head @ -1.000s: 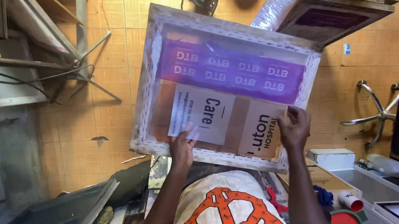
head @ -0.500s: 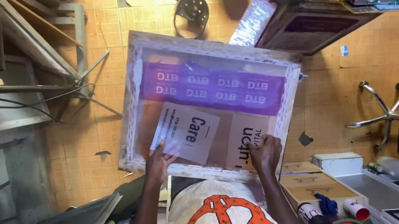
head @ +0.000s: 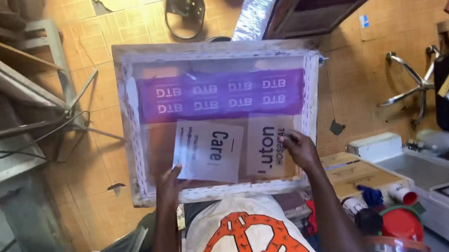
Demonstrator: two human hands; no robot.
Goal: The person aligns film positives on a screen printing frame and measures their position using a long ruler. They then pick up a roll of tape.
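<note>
Gripping the near rail of a wooden screen-printing frame, the left hand at seven o'clock and the right hand at five o'clock clasp it flat below the camera, likely so the mesh faces up for inspection. Two printed film sheets lie on the mesh; beyond them runs a purple emulsion band, over tan floor tiles.

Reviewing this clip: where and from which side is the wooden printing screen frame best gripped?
Likely the near bottom rail of the screen frame, from the person's side, one hand toward each corner, as the left hand and right hand sit now. The frame is wide and flat; gripping wood spares the mesh and purple band.
</note>
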